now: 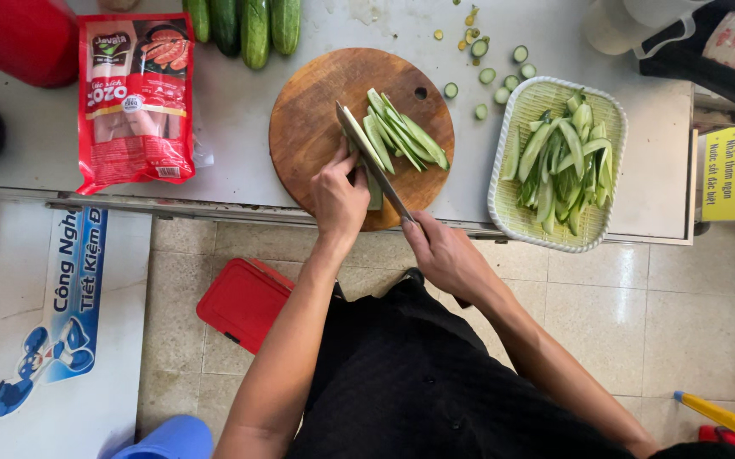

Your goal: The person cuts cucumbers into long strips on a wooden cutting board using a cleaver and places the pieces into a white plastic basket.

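Two bare hands work at a round wooden cutting board [316,136] on the table [240,110]: the right hand [446,252] has its grip closed around the handle of a knife [373,161], whose blade lies slanted across the board, and the left hand [339,197] presses its curled fingers onto a piece of cucumber [373,194] just beside the blade. One fan of long cucumber slices [401,136] lies past the knife. With fingertips this near the edge, a slip on the wet skin could likely nick them, and the board overhangs the table's front, so a hard press may tip it. Four whole cucumbers [244,25] wait at the far edge, one white basket [503,204] holds cut slices, about eight round end pieces [488,76] lie scattered, and one red sausage packet [135,98] lies to the left.
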